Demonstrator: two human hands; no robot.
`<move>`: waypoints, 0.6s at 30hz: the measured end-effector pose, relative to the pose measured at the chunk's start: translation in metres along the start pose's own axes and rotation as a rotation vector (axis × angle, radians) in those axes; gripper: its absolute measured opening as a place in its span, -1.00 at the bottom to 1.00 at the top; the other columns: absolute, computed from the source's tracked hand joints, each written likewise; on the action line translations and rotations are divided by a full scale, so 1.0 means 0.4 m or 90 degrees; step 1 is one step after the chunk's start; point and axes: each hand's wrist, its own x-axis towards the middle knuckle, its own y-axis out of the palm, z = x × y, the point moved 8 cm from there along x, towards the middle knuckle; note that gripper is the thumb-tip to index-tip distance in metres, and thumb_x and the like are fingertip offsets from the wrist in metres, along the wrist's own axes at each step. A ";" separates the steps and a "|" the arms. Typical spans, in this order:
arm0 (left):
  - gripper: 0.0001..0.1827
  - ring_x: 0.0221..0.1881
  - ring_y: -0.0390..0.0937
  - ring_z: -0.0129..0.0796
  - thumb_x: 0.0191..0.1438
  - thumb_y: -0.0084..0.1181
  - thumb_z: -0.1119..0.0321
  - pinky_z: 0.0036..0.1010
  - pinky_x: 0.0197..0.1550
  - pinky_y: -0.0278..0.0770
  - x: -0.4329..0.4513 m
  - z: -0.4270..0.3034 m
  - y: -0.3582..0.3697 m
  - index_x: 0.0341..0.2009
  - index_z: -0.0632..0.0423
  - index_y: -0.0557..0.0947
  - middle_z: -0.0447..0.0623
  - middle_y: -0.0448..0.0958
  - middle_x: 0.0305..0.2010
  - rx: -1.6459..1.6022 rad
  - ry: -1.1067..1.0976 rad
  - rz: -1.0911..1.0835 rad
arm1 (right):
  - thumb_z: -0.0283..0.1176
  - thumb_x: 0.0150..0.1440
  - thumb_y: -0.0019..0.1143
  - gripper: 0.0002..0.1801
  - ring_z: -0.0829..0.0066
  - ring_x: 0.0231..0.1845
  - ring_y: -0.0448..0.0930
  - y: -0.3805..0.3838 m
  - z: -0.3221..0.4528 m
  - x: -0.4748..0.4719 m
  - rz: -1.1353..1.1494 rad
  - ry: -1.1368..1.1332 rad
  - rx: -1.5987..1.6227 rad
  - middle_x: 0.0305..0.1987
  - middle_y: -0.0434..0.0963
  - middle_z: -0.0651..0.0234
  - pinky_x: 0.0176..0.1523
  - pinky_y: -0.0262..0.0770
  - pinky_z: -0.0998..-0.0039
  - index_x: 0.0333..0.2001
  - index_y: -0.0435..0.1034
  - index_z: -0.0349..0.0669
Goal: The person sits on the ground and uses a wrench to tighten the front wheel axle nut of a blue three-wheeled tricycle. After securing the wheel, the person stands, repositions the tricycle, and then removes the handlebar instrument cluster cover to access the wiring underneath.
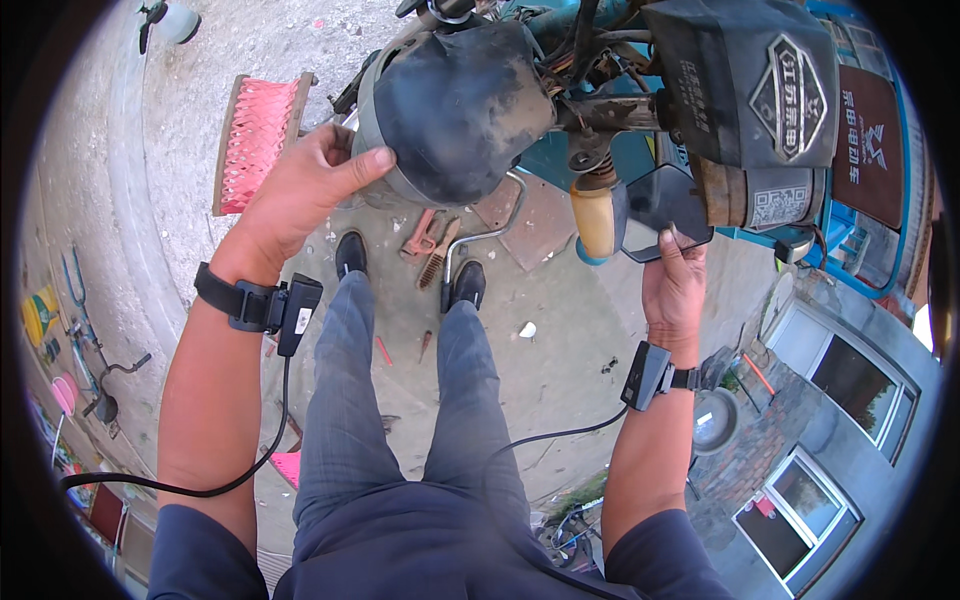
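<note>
My left hand (311,180) grips the grey rim of a dusty black, rounded headlight housing (457,112). The thumb lies on the front of the rim, while the fingers curl behind its edge, partly hidden. Lower at the right, my right hand (679,281) pinches the bottom edge of a dark, angular panel that looks like a rear-view mirror (664,206). Its thumb presses on the face and the fingers are behind. Exposed wires (562,71) run beside the housing. A yellowish plastic part (594,221) hangs between housing and mirror from a worn metal bracket (592,150).
A black box with a badge (750,82) and a blue vehicle frame (862,281) stand at the right. A bent chrome rod (499,229), wire brush (439,259) and reddish tool (420,234) are near my shoes. A pink woven stool (259,142) stands left. Cables trail from both wrist devices.
</note>
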 end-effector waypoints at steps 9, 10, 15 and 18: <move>-0.63 -0.10 0.55 -0.05 0.04 0.31 0.27 -0.30 -0.04 0.53 -0.155 -0.347 0.197 -0.09 0.18 0.60 0.12 0.55 -0.15 0.338 0.700 -0.228 | -0.72 0.14 0.05 -0.54 0.39 0.13 0.48 -0.007 -0.001 0.040 0.087 0.018 -0.374 -0.01 0.53 0.37 0.22 0.41 0.32 0.15 0.34 -0.28; -0.66 -0.09 0.55 -0.04 0.02 0.28 0.33 -0.28 -0.04 0.54 -0.150 -0.366 0.251 -0.10 0.17 0.61 0.12 0.55 -0.16 0.361 0.739 -0.198 | -0.71 0.12 0.05 -0.54 0.39 0.10 0.49 -0.014 -0.001 0.049 0.065 0.049 -0.289 -0.05 0.54 0.37 0.21 0.40 0.35 0.13 0.33 -0.31; -0.70 -0.08 0.57 -0.08 -0.09 0.20 0.48 -0.28 -0.05 0.57 -0.042 -0.374 0.392 -0.18 0.13 0.61 0.06 0.56 -0.20 0.568 0.705 -0.107 | -0.58 0.10 0.05 -0.58 0.47 -0.01 0.47 0.046 -0.012 0.071 0.110 0.188 -0.169 -0.04 0.49 0.39 0.14 0.34 0.47 0.09 0.34 -0.32; -0.72 -0.06 0.57 -0.08 -0.12 0.20 0.48 -0.30 -0.03 0.59 0.013 -0.364 0.415 -0.21 0.12 0.62 0.04 0.57 -0.19 0.649 0.686 -0.100 | -0.52 0.17 0.04 -0.60 0.49 0.09 0.46 0.078 -0.003 0.067 0.137 0.243 0.001 0.05 0.50 0.37 0.25 0.28 0.46 0.11 0.37 -0.33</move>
